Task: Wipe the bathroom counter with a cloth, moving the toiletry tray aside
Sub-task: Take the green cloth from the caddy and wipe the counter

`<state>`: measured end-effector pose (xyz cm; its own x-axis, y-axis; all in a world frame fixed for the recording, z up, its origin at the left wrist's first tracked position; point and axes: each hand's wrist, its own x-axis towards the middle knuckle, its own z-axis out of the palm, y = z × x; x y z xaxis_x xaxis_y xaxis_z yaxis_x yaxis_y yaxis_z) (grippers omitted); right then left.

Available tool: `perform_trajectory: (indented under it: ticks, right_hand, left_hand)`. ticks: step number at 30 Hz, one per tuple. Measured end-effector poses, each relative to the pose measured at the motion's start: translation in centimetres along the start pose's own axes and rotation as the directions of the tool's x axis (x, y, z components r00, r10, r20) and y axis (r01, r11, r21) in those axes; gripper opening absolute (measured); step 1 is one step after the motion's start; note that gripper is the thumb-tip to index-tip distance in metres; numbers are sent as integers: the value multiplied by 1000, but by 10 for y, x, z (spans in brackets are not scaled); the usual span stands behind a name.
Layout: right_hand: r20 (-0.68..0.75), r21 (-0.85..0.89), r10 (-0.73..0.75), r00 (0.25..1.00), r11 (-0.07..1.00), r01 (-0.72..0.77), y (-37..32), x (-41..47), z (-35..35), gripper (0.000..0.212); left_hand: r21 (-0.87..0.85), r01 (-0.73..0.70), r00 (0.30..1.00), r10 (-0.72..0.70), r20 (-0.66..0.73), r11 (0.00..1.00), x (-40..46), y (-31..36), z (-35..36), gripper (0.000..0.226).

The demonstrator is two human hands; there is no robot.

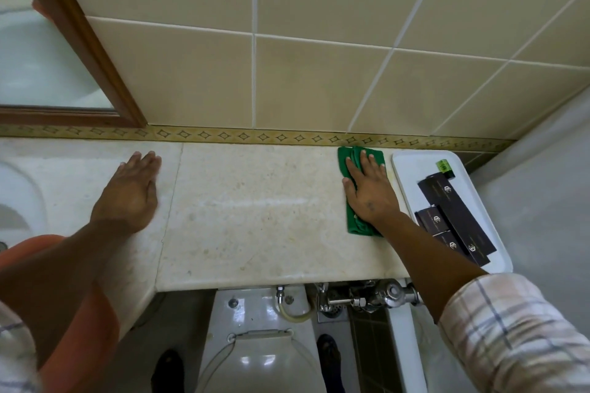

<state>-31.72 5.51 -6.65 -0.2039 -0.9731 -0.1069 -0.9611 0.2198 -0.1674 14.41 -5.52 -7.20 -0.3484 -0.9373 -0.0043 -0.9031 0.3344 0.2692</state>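
A pale marble counter runs along the tiled wall. My right hand lies flat with fingers spread on a green cloth, pressing it onto the counter near the back wall. Just right of the cloth sits the white toiletry tray at the counter's right end, holding several black boxes and a small green-labelled item. My left hand rests palm down and open on the counter's left part, holding nothing.
A white sink basin is at the far left, under a wood-framed mirror. Below the counter's front edge are a toilet and chrome flush pipework. A grey wall closes the right side.
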Motion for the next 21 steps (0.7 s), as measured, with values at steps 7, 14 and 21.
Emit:
perform_trajectory:
  ticks: [7, 14, 21]
  right_hand:
    - [1, -33, -12, 1000, 999, 12, 5, -2, -2, 57]
    - [-3, -68, -45, 999, 997, 45, 17, -7, -6, 58]
    - [43, 6, -73, 996, 997, 73, 19, -14, -4, 68]
  left_hand:
    - [-8, -6, 1000, 6, -5, 1000, -1, 1, -1, 63]
    - [-19, -6, 1000, 6, -3, 1000, 0, 0, -1, 63]
    - [-4, -7, 1000, 7, -7, 1000, 0, 0, -1, 56]
